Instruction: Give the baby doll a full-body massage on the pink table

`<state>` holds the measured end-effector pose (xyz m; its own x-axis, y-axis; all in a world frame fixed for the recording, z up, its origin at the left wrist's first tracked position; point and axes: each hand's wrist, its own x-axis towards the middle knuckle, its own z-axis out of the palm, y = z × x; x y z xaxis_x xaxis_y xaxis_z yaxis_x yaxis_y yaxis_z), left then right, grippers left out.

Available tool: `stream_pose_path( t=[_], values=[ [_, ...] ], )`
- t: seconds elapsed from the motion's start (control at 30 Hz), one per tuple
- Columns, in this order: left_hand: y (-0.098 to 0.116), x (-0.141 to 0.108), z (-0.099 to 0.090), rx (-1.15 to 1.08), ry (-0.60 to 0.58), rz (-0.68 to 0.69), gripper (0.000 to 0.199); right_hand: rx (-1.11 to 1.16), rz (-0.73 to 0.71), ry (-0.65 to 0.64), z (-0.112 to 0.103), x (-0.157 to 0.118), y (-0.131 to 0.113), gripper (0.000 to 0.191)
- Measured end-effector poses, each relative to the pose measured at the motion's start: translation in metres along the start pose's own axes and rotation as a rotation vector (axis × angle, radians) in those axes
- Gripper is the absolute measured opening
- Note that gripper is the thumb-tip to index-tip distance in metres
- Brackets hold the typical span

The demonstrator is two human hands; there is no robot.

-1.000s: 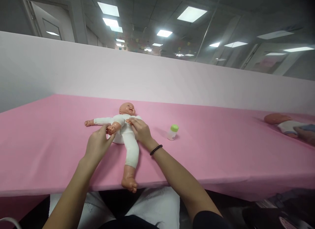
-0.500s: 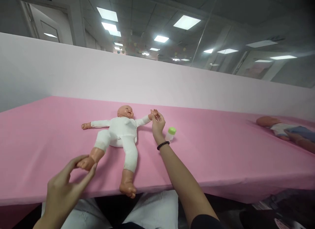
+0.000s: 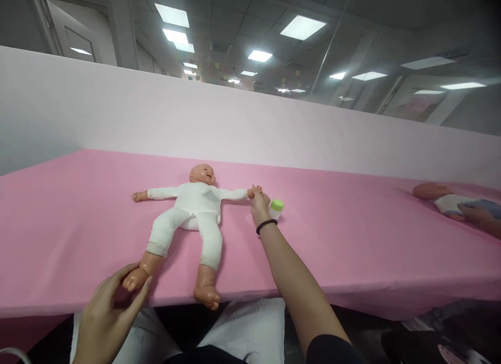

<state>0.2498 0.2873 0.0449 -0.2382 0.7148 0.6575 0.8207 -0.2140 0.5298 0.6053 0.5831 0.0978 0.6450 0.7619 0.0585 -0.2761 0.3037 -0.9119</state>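
Note:
A baby doll (image 3: 199, 202) with a white cloth body lies face up on the pink-covered table (image 3: 332, 238). My left hand (image 3: 113, 301) holds the doll's foot at the left, thumb on one side and fingers on the other. With its fingers closed, my right hand (image 3: 260, 206) grips the doll's hand at the right end of its outstretched arm. The doll's other leg rests at the front edge, untouched. Just right of my right wrist stands a small clear bottle with a green lid (image 3: 277, 206).
At the far right lies another doll (image 3: 434, 191), with another person's hand (image 3: 475, 213) on its blue lower part. A low white wall (image 3: 235, 124) runs behind the table, with glass above it. My knees are under the front edge.
The doll's held arm has come down and straightened out sideways with my right hand. The held leg and my left hand are slightly lower in view.

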Motion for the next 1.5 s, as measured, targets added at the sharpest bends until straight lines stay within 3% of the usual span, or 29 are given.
stream_pose_path(
  t=[0.1,0.17,0.23,0.4,0.5,0.6,0.7,0.8,0.93,1.03,1.13,1.23,1.4,1.5],
  values=[
    [0.015,0.028,-0.003,-0.026,0.076,-0.030,0.046,0.032,-0.213,-0.090,0.018,-0.021,-0.025,0.036],
    [0.030,0.056,-0.005,-0.008,0.164,-0.063,0.048,0.004,-0.428,-0.277,0.031,-0.043,-0.039,0.038],
    [0.045,0.087,-0.005,0.005,0.171,-0.064,0.050,-0.090,-0.602,-0.445,0.040,-0.068,-0.047,0.032],
    [0.061,0.142,0.013,0.005,-0.063,0.035,0.050,-0.517,-1.096,-0.629,0.045,-0.110,-0.030,0.030],
    [0.061,0.149,0.032,0.036,-0.187,0.078,0.047,-0.733,-1.236,-0.752,0.041,-0.118,-0.012,0.033],
    [0.059,0.145,0.045,0.054,-0.200,0.116,0.047,-0.802,-1.279,-0.825,0.040,-0.121,-0.004,0.033],
    [0.058,0.139,0.040,0.014,-0.134,0.120,0.044,-0.732,-1.222,-0.783,0.042,-0.120,-0.007,0.033],
    [0.059,0.129,0.022,-0.052,-0.022,0.068,0.039,-0.528,-1.057,-0.614,0.043,-0.113,-0.019,0.031],
    [0.052,0.091,0.002,-0.078,0.113,-0.067,0.043,-0.180,-0.682,-0.424,0.037,-0.084,-0.032,0.034],
    [0.035,0.050,0.003,-0.088,0.125,-0.102,0.044,0.000,-0.377,-0.227,0.028,-0.053,-0.028,0.042],
    [0.014,0.012,0.008,-0.103,0.083,-0.006,0.038,0.054,-0.028,-0.051,0.014,-0.025,-0.014,0.037],
    [0.001,-0.009,0.008,-0.063,0.087,0.082,0.033,0.045,0.201,0.007,-0.002,-0.011,0.002,0.023],
    [0.001,-0.014,0.003,-0.015,0.082,0.084,0.034,0.052,0.250,0.022,-0.011,-0.005,0.006,0.017],
    [0.009,0.002,0.001,-0.039,0.085,0.049,0.035,0.083,0.086,-0.026,0.001,-0.008,-0.008,0.027]
  ],
)
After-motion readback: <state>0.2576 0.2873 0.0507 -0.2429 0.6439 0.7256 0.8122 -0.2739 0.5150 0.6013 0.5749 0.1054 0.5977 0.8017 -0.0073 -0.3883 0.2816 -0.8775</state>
